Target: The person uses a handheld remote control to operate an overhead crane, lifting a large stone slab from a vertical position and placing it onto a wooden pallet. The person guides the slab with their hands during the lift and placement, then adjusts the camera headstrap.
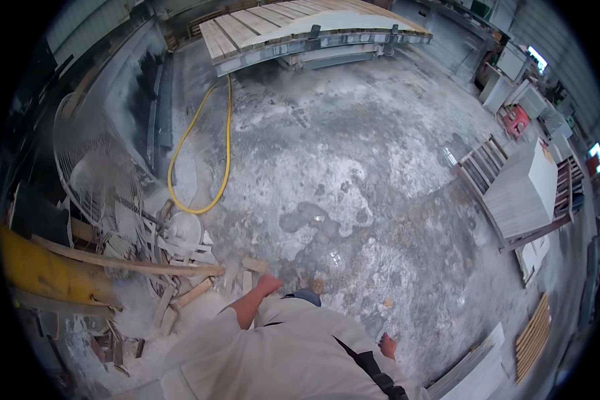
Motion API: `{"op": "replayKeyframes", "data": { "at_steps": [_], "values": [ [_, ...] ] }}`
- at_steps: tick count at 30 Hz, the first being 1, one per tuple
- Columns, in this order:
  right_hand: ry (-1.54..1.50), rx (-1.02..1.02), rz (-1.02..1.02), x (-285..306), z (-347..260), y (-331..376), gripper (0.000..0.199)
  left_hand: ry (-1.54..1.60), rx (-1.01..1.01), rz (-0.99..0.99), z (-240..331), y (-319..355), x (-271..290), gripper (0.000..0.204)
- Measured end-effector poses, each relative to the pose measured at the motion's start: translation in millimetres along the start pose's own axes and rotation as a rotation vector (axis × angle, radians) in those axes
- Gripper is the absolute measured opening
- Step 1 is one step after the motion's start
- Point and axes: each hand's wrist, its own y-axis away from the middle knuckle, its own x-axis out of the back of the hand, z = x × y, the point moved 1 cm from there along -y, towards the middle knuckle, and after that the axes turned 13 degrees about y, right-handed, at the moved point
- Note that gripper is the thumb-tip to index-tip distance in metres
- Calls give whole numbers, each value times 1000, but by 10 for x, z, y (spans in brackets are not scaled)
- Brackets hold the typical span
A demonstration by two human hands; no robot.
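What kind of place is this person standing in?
Most likely a stone-cutting or slab workshop. The concrete floor is coated in pale dust, large flat slabs lie stacked on a rack at the far end, and a heap of broken offcuts and wooden strips sits beside a yellow hose.

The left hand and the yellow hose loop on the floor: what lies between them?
Head view: between the left hand and the yellow hose lie short wood offcuts and dusty concrete floor.

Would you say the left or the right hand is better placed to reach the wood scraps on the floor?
Probably the left. The left hand hangs empty right beside the wood scraps on the dusty floor. The right hand hangs on the far side of the body, away from them.
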Motion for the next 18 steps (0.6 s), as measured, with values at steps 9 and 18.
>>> {"op": "replayKeyframes", "data": {
  "at_steps": [9,18],
  "values": [
    [682,366,-32,-9,-65,-1847,33,400,-232,156,2444,-2146,939,29],
    [1100,656,-63,318,-2380,-5058,29,364,41,363,2994,-3303,1079,32]
  ]
}}
